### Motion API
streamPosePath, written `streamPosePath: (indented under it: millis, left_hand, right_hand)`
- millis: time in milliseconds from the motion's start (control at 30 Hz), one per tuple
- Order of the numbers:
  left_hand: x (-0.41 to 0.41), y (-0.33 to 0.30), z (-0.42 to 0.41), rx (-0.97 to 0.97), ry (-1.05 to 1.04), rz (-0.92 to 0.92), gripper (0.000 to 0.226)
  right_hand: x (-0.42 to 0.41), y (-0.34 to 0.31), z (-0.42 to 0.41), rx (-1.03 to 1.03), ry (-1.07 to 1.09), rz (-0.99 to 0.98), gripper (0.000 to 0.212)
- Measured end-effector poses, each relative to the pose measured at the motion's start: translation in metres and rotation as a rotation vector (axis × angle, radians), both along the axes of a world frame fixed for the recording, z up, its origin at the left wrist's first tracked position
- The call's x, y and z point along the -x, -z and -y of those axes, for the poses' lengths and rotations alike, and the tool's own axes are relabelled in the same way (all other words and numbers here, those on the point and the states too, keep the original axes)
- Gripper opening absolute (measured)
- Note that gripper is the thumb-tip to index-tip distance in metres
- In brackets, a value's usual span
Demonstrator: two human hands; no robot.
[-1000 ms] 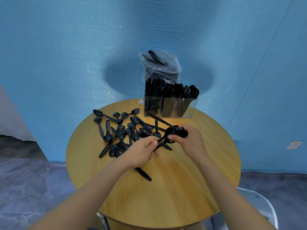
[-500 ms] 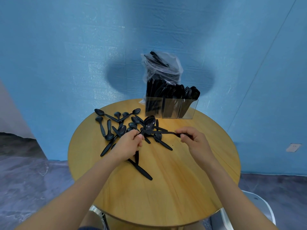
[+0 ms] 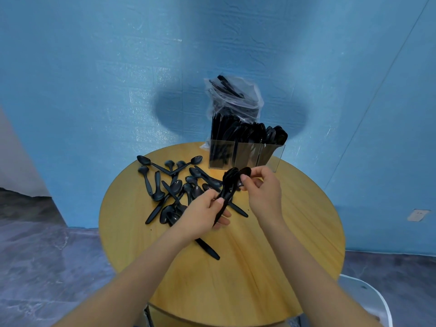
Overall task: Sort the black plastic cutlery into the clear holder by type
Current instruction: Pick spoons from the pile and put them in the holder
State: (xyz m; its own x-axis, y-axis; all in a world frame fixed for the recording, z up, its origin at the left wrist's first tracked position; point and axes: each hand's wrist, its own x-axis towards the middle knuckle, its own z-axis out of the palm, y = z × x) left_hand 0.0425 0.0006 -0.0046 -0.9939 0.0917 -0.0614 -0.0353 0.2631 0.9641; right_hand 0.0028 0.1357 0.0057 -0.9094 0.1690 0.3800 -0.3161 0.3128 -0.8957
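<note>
Above the table's middle, a bunch of spoons [image 3: 230, 185] is now lifted upright, bowls up; half a second ago it lay level. Left hand [image 3: 203, 212] grips the handles, right hand [image 3: 262, 187] pinches the bowls, so the bunch looks ready to go in. Behind it the clear holder [image 3: 245, 155] already has all compartments packed with black cutlery; loose spoons [image 3: 169, 185] remain on the table [image 3: 283, 256]

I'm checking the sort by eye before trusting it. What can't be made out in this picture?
- Clear holder, head view: which type fills which compartment; the black pieces merge together.
- Spoon bundle: its count; both the left hand and right hand cover parts.
- Plastic bag behind the holder: contents blurred by film.
- Pile of loose cutlery: pieces under the left hand hidden.
</note>
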Motion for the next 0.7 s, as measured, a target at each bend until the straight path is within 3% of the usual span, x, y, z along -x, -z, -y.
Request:
streamPosePath:
  millis: [100,267,333,533,700]
  left_hand:
    - [-0.002,0.000,0.001,-0.015,0.039,0.005,0.015]
    - [-0.005,0.008,0.004,-0.010,0.063,-0.025,0.017]
    - [-0.003,0.015,0.011,-0.003,-0.017,-0.056,0.020]
    - [0.000,0.027,0.029,0.024,-0.244,-0.205,0.028]
    - [0.001,0.034,0.028,0.029,-0.256,-0.218,0.025]
  right_hand:
    - [0.003,0.007,0.010,0.091,0.034,0.054,0.011]
    - [0.008,0.017,0.017,0.021,0.016,0.103,0.006]
    - [0.007,0.022,0.014,-0.069,-0.042,0.149,0.011]
    - [0.008,0.044,-0.001,-0.544,0.053,0.288,0.030]
    - [0.007,0.047,0.001,-0.693,-0.014,0.292,0.016]
